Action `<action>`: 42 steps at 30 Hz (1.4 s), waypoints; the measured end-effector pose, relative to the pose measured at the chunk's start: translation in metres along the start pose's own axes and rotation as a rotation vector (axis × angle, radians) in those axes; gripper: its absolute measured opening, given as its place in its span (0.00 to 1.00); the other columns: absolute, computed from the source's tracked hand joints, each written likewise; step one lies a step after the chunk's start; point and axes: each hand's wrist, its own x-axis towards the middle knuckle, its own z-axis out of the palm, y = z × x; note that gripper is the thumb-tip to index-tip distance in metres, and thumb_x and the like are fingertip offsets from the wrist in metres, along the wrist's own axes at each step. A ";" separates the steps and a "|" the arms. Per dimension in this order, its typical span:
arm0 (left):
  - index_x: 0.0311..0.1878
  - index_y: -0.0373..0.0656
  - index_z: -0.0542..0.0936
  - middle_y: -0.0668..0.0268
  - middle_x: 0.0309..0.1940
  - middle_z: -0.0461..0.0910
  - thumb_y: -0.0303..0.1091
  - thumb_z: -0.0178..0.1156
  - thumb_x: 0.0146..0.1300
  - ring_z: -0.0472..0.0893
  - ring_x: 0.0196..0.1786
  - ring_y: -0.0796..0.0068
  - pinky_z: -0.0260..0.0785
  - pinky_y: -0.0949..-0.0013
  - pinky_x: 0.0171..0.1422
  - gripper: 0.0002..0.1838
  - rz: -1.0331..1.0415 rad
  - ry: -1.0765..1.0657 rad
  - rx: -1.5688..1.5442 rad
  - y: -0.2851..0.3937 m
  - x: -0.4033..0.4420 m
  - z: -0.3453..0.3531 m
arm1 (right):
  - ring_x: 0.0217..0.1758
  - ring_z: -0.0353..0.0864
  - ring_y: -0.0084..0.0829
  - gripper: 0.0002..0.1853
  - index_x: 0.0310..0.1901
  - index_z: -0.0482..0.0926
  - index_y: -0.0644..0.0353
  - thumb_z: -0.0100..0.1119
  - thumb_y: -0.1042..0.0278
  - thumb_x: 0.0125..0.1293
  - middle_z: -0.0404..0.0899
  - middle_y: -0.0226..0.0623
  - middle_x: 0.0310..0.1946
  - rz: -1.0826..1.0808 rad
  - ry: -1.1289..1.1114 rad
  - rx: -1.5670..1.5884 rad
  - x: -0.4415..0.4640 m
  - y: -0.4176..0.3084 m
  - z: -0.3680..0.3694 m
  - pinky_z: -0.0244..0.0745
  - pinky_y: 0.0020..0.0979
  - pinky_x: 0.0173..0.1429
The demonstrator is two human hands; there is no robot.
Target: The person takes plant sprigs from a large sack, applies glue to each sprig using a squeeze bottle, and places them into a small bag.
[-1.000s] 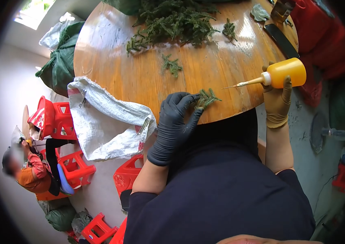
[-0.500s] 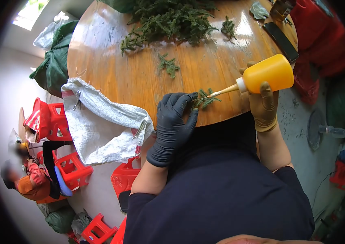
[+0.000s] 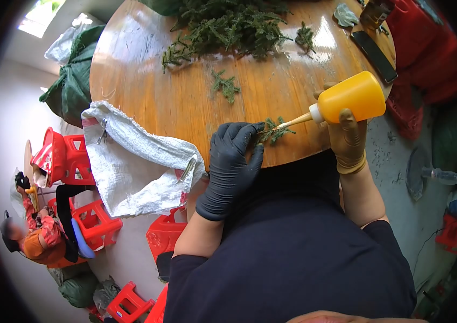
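Note:
My left hand (image 3: 234,161), in a black glove, pinches the stem end of a small green fir sprig (image 3: 276,132) near the table's front edge. In a tan glove, my right hand (image 3: 348,134) is wrapped round a yellow squeeze bottle (image 3: 353,98) that tilts down to the left. Its long, pale nozzle (image 3: 297,120) reaches over the sprig, with the tip close to the stem by my left fingers. Whether the tip touches the stem I cannot tell. Another small sprig (image 3: 225,86) lies on the table behind my left hand.
A heap of green branches (image 3: 228,29) covers the far side of the round wooden table (image 3: 147,86). A black phone (image 3: 374,56) lies at the right edge. A white woven sack (image 3: 131,156) hangs over the left edge. One person (image 3: 40,239) sits among red stools (image 3: 96,225).
The squeeze bottle has shifted slightly left, and its nozzle tip is nearer my left fingers. My left hand and the sprig have barely moved. The seated person has raised an arm.

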 end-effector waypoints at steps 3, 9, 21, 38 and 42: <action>0.54 0.46 0.81 0.63 0.45 0.80 0.26 0.67 0.53 0.76 0.52 0.57 0.66 0.57 0.58 0.23 0.004 0.006 0.006 0.000 0.000 0.001 | 0.60 0.80 0.40 0.29 0.65 0.70 0.60 0.65 0.52 0.69 0.76 0.42 0.59 0.036 0.000 0.008 -0.001 -0.002 0.000 0.74 0.44 0.65; 0.51 0.43 0.82 0.61 0.44 0.81 0.23 0.66 0.53 0.77 0.51 0.55 0.68 0.56 0.60 0.19 -0.017 0.008 -0.001 0.006 0.002 -0.003 | 0.60 0.81 0.40 0.30 0.65 0.70 0.60 0.66 0.53 0.68 0.77 0.42 0.58 -0.010 0.021 -0.021 0.001 0.002 -0.004 0.74 0.44 0.65; 0.51 0.46 0.82 0.60 0.49 0.78 0.34 0.73 0.53 0.76 0.53 0.55 0.66 0.54 0.59 0.21 0.059 0.115 0.046 0.019 0.017 0.007 | 0.59 0.82 0.41 0.30 0.65 0.69 0.61 0.67 0.54 0.68 0.78 0.43 0.57 -0.020 0.089 -0.013 -0.003 0.000 -0.020 0.75 0.45 0.66; 0.43 0.44 0.86 0.61 0.39 0.80 0.33 0.74 0.52 0.76 0.48 0.57 0.68 0.56 0.53 0.14 -0.023 -0.033 0.071 0.029 0.031 0.025 | 0.58 0.81 0.42 0.32 0.64 0.69 0.62 0.69 0.52 0.67 0.76 0.46 0.57 -0.111 0.092 -0.199 -0.012 -0.025 -0.024 0.75 0.45 0.65; 0.42 0.44 0.86 0.61 0.38 0.80 0.33 0.74 0.52 0.76 0.47 0.56 0.70 0.56 0.51 0.14 -0.028 -0.037 0.063 0.030 0.032 0.026 | 0.49 0.85 0.37 0.24 0.57 0.73 0.66 0.70 0.63 0.67 0.81 0.46 0.51 -0.217 0.106 -0.143 -0.012 -0.033 -0.016 0.83 0.40 0.58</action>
